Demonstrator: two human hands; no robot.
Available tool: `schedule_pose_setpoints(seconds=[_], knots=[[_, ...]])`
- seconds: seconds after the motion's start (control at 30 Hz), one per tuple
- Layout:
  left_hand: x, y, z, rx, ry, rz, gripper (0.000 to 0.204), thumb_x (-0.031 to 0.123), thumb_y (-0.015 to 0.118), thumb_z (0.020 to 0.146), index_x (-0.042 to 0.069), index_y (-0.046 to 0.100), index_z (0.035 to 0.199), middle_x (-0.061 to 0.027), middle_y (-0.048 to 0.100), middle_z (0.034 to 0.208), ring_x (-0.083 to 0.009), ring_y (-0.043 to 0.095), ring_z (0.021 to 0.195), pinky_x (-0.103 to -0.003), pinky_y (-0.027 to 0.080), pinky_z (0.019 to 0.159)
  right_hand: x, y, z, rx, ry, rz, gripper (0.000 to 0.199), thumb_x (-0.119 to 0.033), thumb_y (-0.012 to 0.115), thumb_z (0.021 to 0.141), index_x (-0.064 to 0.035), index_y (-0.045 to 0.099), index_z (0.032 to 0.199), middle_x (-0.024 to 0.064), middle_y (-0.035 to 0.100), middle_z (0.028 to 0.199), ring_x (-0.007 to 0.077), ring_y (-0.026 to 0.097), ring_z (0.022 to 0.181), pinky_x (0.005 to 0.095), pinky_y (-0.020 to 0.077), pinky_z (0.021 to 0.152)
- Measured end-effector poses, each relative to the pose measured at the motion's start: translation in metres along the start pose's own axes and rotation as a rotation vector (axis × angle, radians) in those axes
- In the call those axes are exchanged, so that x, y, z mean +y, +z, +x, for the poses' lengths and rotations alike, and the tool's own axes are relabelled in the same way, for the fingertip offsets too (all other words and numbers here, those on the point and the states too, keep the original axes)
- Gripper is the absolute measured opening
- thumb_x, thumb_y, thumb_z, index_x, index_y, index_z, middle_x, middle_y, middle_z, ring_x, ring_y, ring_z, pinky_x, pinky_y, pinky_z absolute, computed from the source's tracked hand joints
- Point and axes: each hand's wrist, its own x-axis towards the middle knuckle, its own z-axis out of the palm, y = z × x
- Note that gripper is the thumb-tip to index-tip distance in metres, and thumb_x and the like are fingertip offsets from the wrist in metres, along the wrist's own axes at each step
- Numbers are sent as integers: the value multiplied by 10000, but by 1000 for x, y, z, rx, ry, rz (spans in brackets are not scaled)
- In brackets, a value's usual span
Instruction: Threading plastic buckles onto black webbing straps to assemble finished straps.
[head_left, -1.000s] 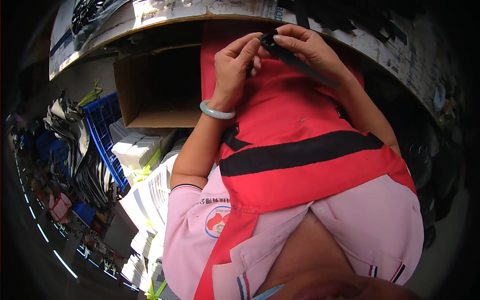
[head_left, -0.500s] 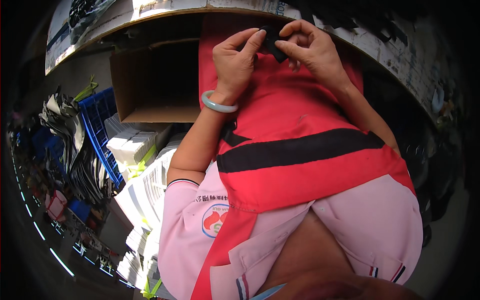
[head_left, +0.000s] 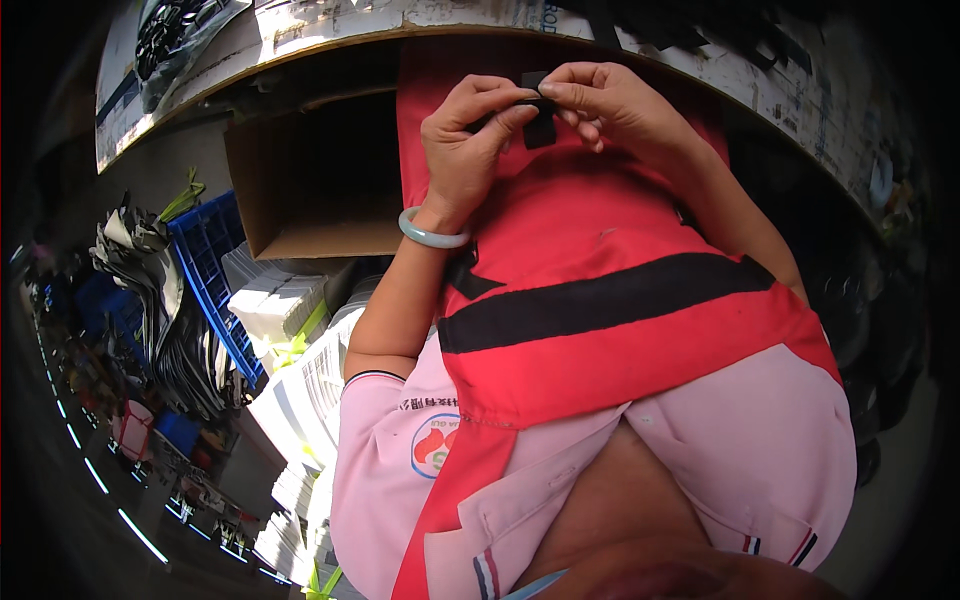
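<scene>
A small black strip [head_left: 540,130], which looks like fabric or webbing, is pinched between my two hands over the red apron [head_left: 590,210]. My left hand [head_left: 472,140], below which a pale green bangle [head_left: 432,236] circles the wrist, is closed with thumb and forefinger on the strip's left edge. My right hand [head_left: 612,102] pinches it from the right, with its other fingers curled loosely. Part of the strip stands above the fingertips and part hangs below them. Its exact kind cannot be made out.
A worn white table [head_left: 330,22] curves across the far side, with a plastic bag of black pieces [head_left: 180,40] and black scraps [head_left: 720,35] on it. Left of me are an open cardboard box [head_left: 330,240], a blue crate [head_left: 210,260] and tied white stacks [head_left: 290,300].
My hands have drawn closer together at the black strip, which has turned more upright. My right hand has shifted slightly left and down.
</scene>
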Motion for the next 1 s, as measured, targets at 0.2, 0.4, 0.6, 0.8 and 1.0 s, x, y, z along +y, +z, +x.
schedule_pose_setpoints(seconds=[0.2, 0.4, 0.6, 0.8, 1.0], knots=[[13, -4, -2, -78, 123, 98, 207, -98, 686, 786, -3, 719, 967, -45, 567, 1001, -71, 542, 696, -183, 428, 556, 5, 6, -2, 189, -305, -268, 215, -239, 675, 899, -32, 687, 955, -5, 640, 824, 55, 566, 706, 208, 469, 660], [19, -3, -1, -165, 212, 173, 242, -101, 707, 745, 19, 731, 954, -59, 581, 992, -134, 574, 871, -222, 482, 704, 5, 0, 1, 183, -272, -194, 205, -219, 683, 893, -20, 677, 943, 4, 651, 846, 66, 611, 803, 222, 499, 766], [29, -9, -13, -143, 96, 188, 245, -92, 723, 730, 19, 730, 948, -66, 591, 944, -139, 581, 870, -227, 481, 740, 11, 6, 7, 212, -355, -158, 140, -129, 696, 875, -10, 631, 908, 16, 639, 827, 69, 613, 790, 206, 503, 739], [55, -67, -46, 181, 54, 462, 327, 37, 725, 815, 21, 663, 1135, -52, 615, 1065, -82, 568, 689, -190, 460, 620, 26, 23, 12, -44, -162, -232, 179, -149, 647, 911, -26, 578, 1022, 37, 623, 920, 81, 605, 788, 225, 504, 714], [70, -97, -49, 182, -167, -81, 606, 408, 548, 954, 59, 375, 1419, -91, 558, 1205, -63, 542, 593, -160, 393, 484, 9, 42, 9, -98, -347, -584, 233, -141, 609, 927, -31, 576, 1130, 19, 607, 907, 72, 550, 703, 222, 474, 650]])
